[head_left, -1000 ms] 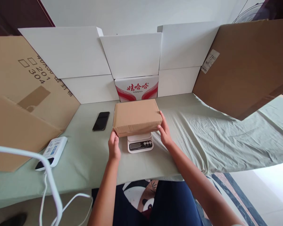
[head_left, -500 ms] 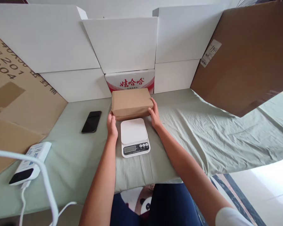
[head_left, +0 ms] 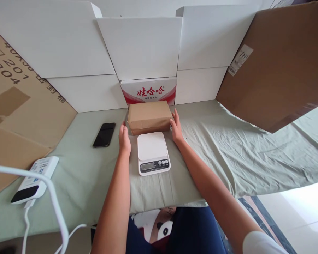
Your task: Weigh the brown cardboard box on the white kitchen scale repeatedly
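Note:
A closed brown cardboard box (head_left: 149,112) lies on the green cloth behind a white kitchen scale (head_left: 152,146). My left hand (head_left: 124,138) stands just off the box's left side, its fingers stretched out and holding nothing. At the right end of the box is my right hand (head_left: 176,127), also open with straight fingers; whether a fingertip still touches the cardboard I cannot tell. The scale sits between my forearms with its bare platform toward the box and its display and buttons facing me. I cannot read anything on its display.
A black phone (head_left: 104,135) lies left of my left hand. Farther left is a white power bank (head_left: 35,180) with a white cable (head_left: 51,195). White boxes (head_left: 140,49) wall off the back, and large cartons stand left (head_left: 5,106) and right (head_left: 278,67).
Both hands have let go of the cardboard box and opened, the left one drawing slightly away from it. Box and scale keep their places on the cloth; the view has shifted a little.

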Available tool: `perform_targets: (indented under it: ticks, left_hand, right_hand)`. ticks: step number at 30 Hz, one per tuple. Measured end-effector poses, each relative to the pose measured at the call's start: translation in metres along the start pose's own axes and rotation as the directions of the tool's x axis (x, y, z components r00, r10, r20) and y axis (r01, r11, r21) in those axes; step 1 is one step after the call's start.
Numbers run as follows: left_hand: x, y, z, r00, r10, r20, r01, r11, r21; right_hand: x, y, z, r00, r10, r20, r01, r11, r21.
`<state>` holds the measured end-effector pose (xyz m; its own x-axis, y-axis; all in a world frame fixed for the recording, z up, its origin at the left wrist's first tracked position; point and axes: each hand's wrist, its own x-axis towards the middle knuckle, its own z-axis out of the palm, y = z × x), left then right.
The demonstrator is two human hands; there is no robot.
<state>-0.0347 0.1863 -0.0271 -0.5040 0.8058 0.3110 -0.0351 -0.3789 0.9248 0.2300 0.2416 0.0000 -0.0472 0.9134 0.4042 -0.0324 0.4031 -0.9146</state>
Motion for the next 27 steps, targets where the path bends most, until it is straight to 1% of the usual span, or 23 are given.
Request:
perform_targets:
  ticks: [2, 4, 10, 15, 18, 22, 27]
  left_hand:
    - [0.0015, 0.0005, -0.0037, 0.997, -0.047, -0.069, 0.046, 0.999, -0.004]
    - [0.0028, 0.0008, -0.0059, 0.991, -0.09, -0.104, 0.09, 0.996, -0.005]
    - [0.0042, -0.0016, -0.007, 0.989, -0.117, -0.089, 0.119, 0.993, 0.016]
    - [0.0031, -0.0032, -0.005, 0.987, -0.122, -0.1, 0.125, 0.992, 0.018]
    - [0.0026, -0.0033, -0.0036, 0.987, -0.121, -0.108, 0.123, 0.992, 0.014]
    - [0.0012, -0.0028, -0.0017, 0.987, -0.129, -0.1, 0.13, 0.992, 0.004]
    - [-0.0009, -0.0016, 0.0013, 0.988, -0.12, -0.096, 0.12, 0.993, -0.003]
  right_hand:
    - [0.0002, 0.0023, -0.0017, 0.999, 0.032, -0.016, -0.032, 0.999, 0.033]
    - [-0.0002, 0.0034, -0.0026, 0.998, 0.062, -0.005, -0.062, 0.996, 0.059]
    - [-0.0025, 0.0027, -0.0014, 0.996, 0.088, -0.011, -0.087, 0.991, 0.104]
    - [-0.0009, 0.0038, -0.0005, 0.998, 0.063, -0.015, -0.061, 0.992, 0.107]
    - [-0.0007, 0.0043, -0.0005, 0.997, 0.07, -0.025, -0.067, 0.991, 0.119]
    - [-0.0007, 0.0045, -0.0009, 0.997, 0.075, -0.018, -0.073, 0.991, 0.116]
    - [0.0006, 0.0042, -0.0005, 0.999, 0.045, -0.018, -0.043, 0.993, 0.111]
